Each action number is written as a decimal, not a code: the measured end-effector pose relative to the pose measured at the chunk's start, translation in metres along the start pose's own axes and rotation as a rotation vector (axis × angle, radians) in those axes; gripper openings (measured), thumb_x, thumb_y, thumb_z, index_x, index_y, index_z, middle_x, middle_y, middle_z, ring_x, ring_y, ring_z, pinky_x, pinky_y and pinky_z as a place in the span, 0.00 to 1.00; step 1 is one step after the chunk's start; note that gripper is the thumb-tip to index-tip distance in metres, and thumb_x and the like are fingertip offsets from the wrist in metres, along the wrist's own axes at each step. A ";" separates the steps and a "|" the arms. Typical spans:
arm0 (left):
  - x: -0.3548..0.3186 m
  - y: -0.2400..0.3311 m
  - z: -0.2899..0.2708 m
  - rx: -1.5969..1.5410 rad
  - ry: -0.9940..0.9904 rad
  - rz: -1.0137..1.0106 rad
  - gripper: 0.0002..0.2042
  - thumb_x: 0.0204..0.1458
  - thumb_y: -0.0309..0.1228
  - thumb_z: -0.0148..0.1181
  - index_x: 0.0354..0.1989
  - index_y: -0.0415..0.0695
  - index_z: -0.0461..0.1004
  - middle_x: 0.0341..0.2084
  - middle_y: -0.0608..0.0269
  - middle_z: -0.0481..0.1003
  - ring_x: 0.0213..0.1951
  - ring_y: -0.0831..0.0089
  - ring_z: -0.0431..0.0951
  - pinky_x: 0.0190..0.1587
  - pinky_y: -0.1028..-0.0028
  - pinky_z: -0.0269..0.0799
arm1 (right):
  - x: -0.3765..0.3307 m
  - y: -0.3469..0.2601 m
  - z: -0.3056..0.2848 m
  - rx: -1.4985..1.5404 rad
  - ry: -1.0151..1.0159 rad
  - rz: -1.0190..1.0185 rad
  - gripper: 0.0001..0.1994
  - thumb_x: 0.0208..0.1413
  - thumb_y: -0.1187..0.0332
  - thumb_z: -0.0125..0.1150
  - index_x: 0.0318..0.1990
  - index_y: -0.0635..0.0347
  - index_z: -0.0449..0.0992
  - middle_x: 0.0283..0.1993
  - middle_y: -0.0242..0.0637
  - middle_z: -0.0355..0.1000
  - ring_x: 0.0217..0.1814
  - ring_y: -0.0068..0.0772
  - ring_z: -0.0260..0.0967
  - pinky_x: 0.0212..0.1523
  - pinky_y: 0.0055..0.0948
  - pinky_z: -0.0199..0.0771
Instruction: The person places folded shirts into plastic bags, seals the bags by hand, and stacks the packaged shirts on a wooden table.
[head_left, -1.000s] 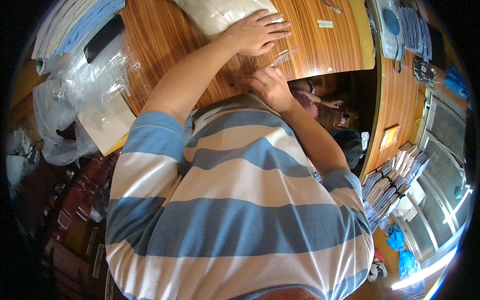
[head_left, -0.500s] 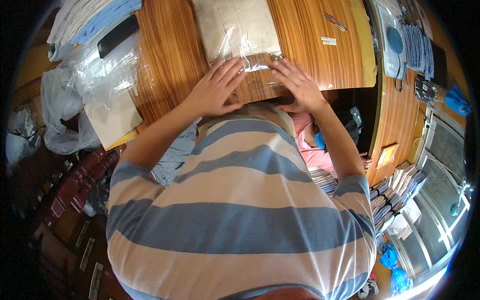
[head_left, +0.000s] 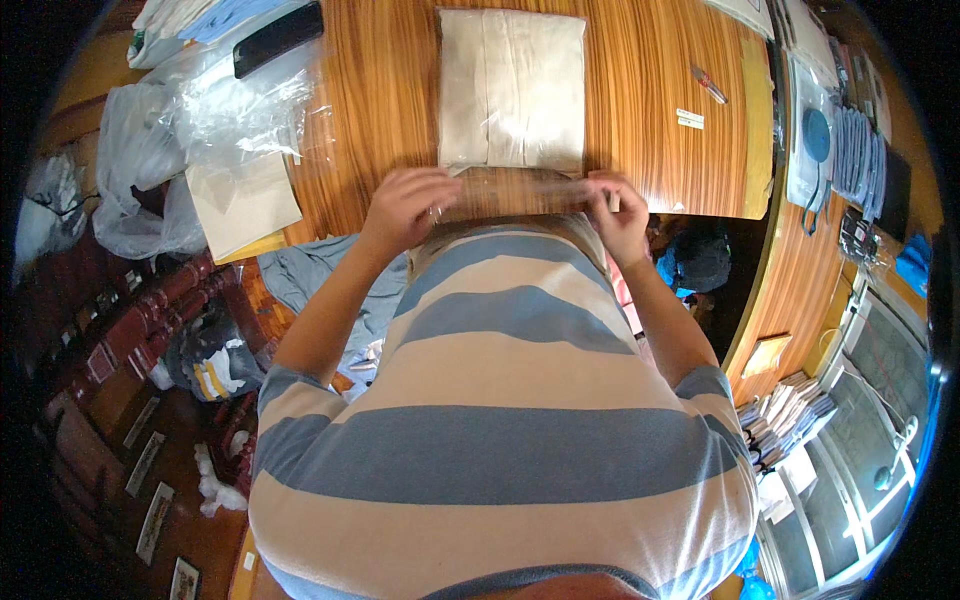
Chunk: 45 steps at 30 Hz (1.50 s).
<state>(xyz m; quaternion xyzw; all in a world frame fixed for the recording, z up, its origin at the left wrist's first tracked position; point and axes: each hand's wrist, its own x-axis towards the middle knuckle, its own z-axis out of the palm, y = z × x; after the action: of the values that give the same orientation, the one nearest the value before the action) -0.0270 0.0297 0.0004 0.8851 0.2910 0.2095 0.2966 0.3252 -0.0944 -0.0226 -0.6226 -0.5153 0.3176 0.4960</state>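
Note:
A folded beige garment point(head_left: 512, 90) lies inside a clear plastic bag on the wooden table in front of me. The bag's loose clear flap point(head_left: 515, 192) reaches toward me, blurred by motion. At the flap's left end, the fingers of my left hand point(head_left: 408, 210) are bent closed on it. My right hand point(head_left: 620, 218) pinches the flap's right end between thumb and fingers. Between the two hands the flap is stretched out, close to the table's near edge and my striped shirt.
To the left are a black phone point(head_left: 278, 40), crumpled clear plastic bags point(head_left: 240, 115) and a beige sheet point(head_left: 240, 205). On the right lie red-handled snips point(head_left: 708, 84) and small white labels point(head_left: 690, 118). Farther right, a side surface holds a blue tape roll point(head_left: 816, 134) and folded striped clothes point(head_left: 860, 150).
Both hands have gone from lying flat and spread on the bag to gripping the two ends of its flap. The view has shifted, and more of the bag's far end shows.

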 end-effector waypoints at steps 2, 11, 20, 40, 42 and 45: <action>0.033 0.009 -0.004 -0.243 0.241 -0.265 0.08 0.61 0.29 0.64 0.45 0.41 0.83 0.43 0.60 0.84 0.49 0.65 0.83 0.52 0.66 0.76 | 0.029 -0.005 0.014 0.149 0.147 0.258 0.06 0.66 0.69 0.66 0.40 0.64 0.82 0.37 0.34 0.81 0.41 0.21 0.76 0.45 0.24 0.76; 0.131 -0.032 0.053 -0.256 0.559 -0.633 0.12 0.68 0.34 0.55 0.37 0.38 0.78 0.33 0.50 0.83 0.32 0.56 0.82 0.37 0.61 0.77 | 0.132 0.010 0.059 -0.325 0.407 0.252 0.20 0.68 0.55 0.60 0.38 0.67 0.74 0.30 0.58 0.78 0.30 0.57 0.79 0.32 0.52 0.74; 0.127 -0.032 0.061 0.110 0.680 -0.443 0.12 0.67 0.34 0.52 0.34 0.39 0.73 0.29 0.42 0.74 0.36 0.41 0.77 0.38 0.50 0.71 | 0.140 0.014 0.061 -0.354 0.450 0.182 0.18 0.68 0.52 0.57 0.37 0.60 0.76 0.29 0.57 0.78 0.32 0.66 0.77 0.33 0.57 0.75; 0.163 -0.030 0.057 0.426 0.078 -0.189 0.34 0.64 0.50 0.51 0.77 0.53 0.57 0.79 0.49 0.43 0.76 0.29 0.41 0.74 0.36 0.41 | 0.185 -0.035 0.058 -0.791 -0.310 -0.582 0.20 0.64 0.58 0.58 0.60 0.57 0.73 0.72 0.52 0.63 0.76 0.47 0.60 0.70 0.49 0.65; 0.160 -0.030 0.055 0.341 0.122 -0.181 0.33 0.64 0.50 0.51 0.77 0.54 0.57 0.79 0.49 0.43 0.75 0.25 0.40 0.74 0.34 0.40 | 0.178 -0.040 0.067 -0.763 -0.426 -0.499 0.28 0.68 0.54 0.51 0.70 0.58 0.65 0.77 0.52 0.57 0.80 0.55 0.51 0.77 0.54 0.51; 0.163 -0.031 0.059 0.427 0.099 -0.170 0.34 0.63 0.49 0.54 0.77 0.55 0.56 0.80 0.49 0.42 0.76 0.25 0.37 0.74 0.33 0.38 | 0.208 0.038 0.047 -0.873 -0.076 -0.319 0.35 0.70 0.46 0.45 0.78 0.54 0.55 0.82 0.50 0.47 0.84 0.60 0.40 0.80 0.60 0.35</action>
<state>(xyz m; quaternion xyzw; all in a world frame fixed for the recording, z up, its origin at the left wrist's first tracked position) 0.1143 0.1301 -0.0309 0.8887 0.4164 0.1608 0.1045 0.3508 0.1192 -0.0486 -0.6740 -0.7078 0.0132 0.2110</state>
